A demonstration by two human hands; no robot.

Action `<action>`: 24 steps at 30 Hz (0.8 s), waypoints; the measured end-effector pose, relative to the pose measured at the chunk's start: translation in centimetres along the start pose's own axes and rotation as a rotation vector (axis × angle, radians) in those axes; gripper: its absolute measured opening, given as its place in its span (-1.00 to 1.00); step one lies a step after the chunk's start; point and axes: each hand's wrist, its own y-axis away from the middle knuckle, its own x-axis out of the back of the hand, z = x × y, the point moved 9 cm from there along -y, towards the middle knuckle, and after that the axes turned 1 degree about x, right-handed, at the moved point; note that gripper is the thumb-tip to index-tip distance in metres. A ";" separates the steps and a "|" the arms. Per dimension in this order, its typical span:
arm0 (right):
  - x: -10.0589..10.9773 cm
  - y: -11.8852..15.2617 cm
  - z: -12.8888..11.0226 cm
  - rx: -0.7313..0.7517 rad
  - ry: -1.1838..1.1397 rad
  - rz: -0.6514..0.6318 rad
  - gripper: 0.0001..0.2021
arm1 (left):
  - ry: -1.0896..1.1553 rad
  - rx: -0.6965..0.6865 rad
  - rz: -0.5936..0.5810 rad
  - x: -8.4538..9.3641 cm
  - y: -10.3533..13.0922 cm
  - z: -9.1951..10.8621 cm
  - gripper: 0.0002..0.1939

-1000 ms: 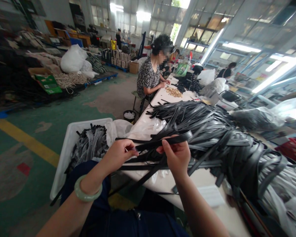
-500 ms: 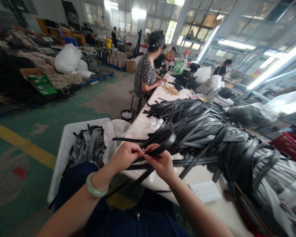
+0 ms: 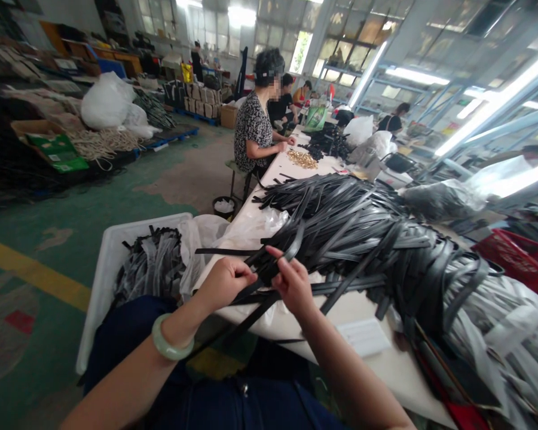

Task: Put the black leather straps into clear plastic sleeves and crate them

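Observation:
In front of me, the thumb and index finger of my left hand [image 3: 226, 282] are pinched together at a black strap [image 3: 264, 273]. A pale green bangle [image 3: 168, 346] circles the left wrist. My right hand [image 3: 292, 285] is just to the right of that strap, its index finger stretched out and the other fingers partly bent. I see nothing gripped in it. Behind both hands spreads a large heap of black straps [image 3: 349, 209] on the white table [image 3: 363, 310]. One loose strap end [image 3: 222, 252] sticks out leftward above my left hand.
A white bin [image 3: 96, 286] with bundled black straps stands to my left. Clear plastic [image 3: 206, 236] drapes between bin and table. A seated person [image 3: 253, 128] works farther along the table by small gold-coloured pieces [image 3: 302, 159]. A red basket [image 3: 515, 257] stands right.
Both hands were pinching close together at the strap. My right hand has since moved slightly away, its index finger now extended. The left hand stays pinched. The view has shifted a little.

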 end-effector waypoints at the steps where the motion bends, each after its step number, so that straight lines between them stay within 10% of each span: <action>1: 0.7 -0.2 -0.2 0.014 -0.077 0.058 -0.62 | -0.011 0.007 -0.005 -0.1 0.0 0.1 -0.73; 7: 0.9 -0.7 0.4 -0.083 -0.044 -0.086 -0.69 | -0.052 -0.039 -0.023 -0.7 -0.5 1.9 -0.71; 12: 4.6 -1.6 -1.8 -0.018 -0.119 0.182 -0.65 | -0.049 -0.026 -0.104 -2.0 -0.7 1.6 -0.75; 17: 2.1 -0.6 -1.1 -0.079 0.130 -0.120 -0.67 | -0.029 -0.006 -0.095 -2.5 -0.9 0.9 -0.71; 21: 5.7 -0.8 -3.5 0.099 0.005 0.216 -0.68 | -0.028 0.001 -0.125 -2.9 -1.1 0.9 -0.74; 24: 5.5 -0.5 -3.2 0.127 0.148 0.181 -0.67 | -0.034 -0.006 -0.111 -2.9 -1.4 1.2 -0.74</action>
